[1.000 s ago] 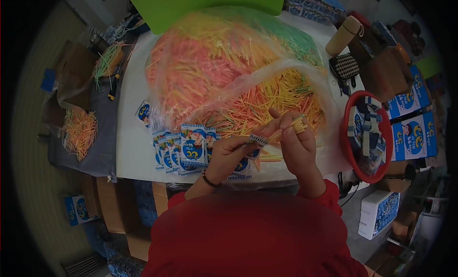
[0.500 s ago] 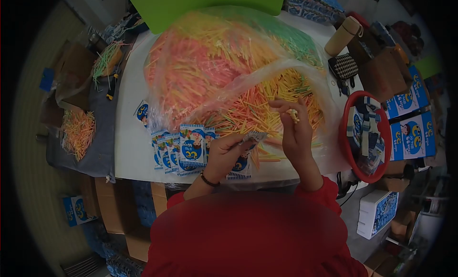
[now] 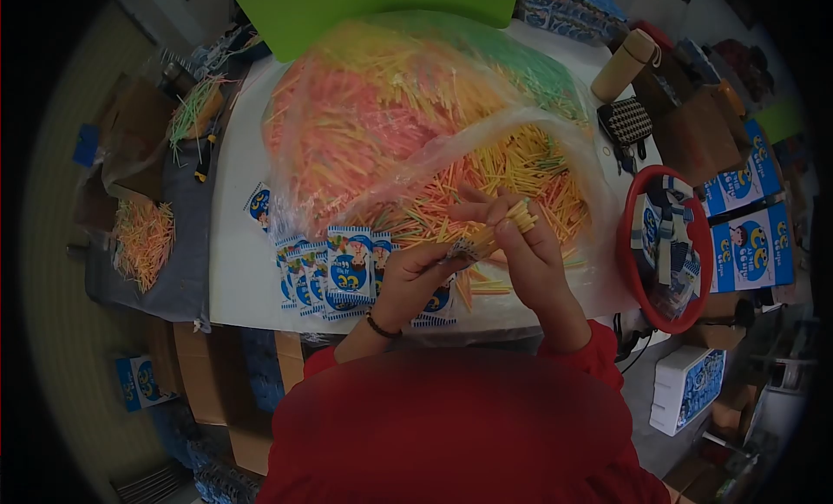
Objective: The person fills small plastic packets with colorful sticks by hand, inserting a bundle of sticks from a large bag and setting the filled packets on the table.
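My left hand (image 3: 411,283) pinches a small printed packet (image 3: 465,247) by its side. My right hand (image 3: 536,257) is closed round a bundle of thin yellow sticks (image 3: 521,215), whose near ends stick out past the fingers. The bundle's other end points down to the left, right at the packet's mouth. Beyond both hands a large clear plastic bag (image 3: 347,148) lies open, heaped with pink, orange, yellow and green sticks. Beside my left hand lies a pile of blue-and-white packets (image 3: 349,265).
A red basket (image 3: 628,252) of packets stands at the right table edge. Behind it are printed boxes (image 3: 751,244), a beige flask (image 3: 623,66) and a checked pouch (image 3: 625,121). Loose sticks (image 3: 143,244) lie on a grey surface at the left. A green panel (image 3: 373,9) rises at the back.
My right hand has moved left and closer to my left hand, bringing the stick bundle to the packet and tilting it. The left hand has stayed nearly still with the packet.
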`<state>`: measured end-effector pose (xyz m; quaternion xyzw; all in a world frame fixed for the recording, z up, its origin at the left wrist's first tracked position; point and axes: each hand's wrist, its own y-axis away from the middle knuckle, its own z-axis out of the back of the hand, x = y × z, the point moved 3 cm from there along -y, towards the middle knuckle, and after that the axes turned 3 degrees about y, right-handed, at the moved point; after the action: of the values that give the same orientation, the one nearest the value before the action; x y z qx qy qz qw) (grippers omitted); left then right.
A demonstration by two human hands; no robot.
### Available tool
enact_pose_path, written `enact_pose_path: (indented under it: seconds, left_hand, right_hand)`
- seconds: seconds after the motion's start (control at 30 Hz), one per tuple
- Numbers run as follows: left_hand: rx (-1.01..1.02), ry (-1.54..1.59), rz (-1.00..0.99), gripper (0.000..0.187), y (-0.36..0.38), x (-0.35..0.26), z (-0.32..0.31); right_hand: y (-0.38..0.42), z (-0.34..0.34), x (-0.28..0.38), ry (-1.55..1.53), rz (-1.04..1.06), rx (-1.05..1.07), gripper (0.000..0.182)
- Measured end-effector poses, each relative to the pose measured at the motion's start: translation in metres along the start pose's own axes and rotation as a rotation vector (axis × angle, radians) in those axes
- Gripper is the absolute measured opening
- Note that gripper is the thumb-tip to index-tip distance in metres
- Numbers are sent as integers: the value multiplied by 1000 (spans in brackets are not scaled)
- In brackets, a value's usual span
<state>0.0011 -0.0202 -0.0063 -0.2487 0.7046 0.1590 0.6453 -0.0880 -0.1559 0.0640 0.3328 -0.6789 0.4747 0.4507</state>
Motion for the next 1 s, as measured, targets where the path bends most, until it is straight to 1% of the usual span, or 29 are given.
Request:
enact_pose_path:
  seconds: [0.07,0.2,0.27,0.3,0.37,0.4,0.47,0.5,0.57,0.73,0.8,0.87,0.9,0.97,1.0]
  left_hand:
    - [-1,-7,-14,22,0,2,0]
    - [-7,12,-38,23,0,2,0]
    - [5,37,0,22,1,2,0]
    - [14,61,37,22,1,2,0]
    - [20,50,25,22,1,4,1]
    - [25,40,15,21,1,5,1]
    - [32,31,1,21,1,4,2]
    - [39,21,-13,21,1,3,2]
    - [24,8,-24,21,1,3,1]
    - [5,-12,-50,20,2,4,-2]
    - [-22,68,-39,20,4,4,-6]
    - [7,22,-16,20,3,4,-4]
    - [31,-22,10,20,4,5,-3]
    - [51,-21,23,21,5,7,-1]
    - [74,-20,32,21,4,8,-1]
  right_hand:
    - [0,-2,-6,100,-13,14,10]
    - [3,2,-13,25,-86,-23,11]
    - [6,5,-19,-404,-255,-136,18]
    - [6,6,-20,-402,-254,-137,18]
    - [6,7,-20,-428,-181,-125,20]
    - [6,7,-20,-429,-182,-126,20]
    - [3,6,-11,-113,34,-17,20]
    - [2,6,-8,-113,34,-16,20]
    - [1,3,-2,304,70,62,11]
    - [6,-2,-10,304,46,97,10]
    - [8,-3,-13,335,47,118,10]
    - [9,-1,-15,34,22,38,17]
    - [8,1,-14,34,21,39,17]
    - [6,4,-10,168,37,92,15]
    - [6,3,-9,168,36,92,15]
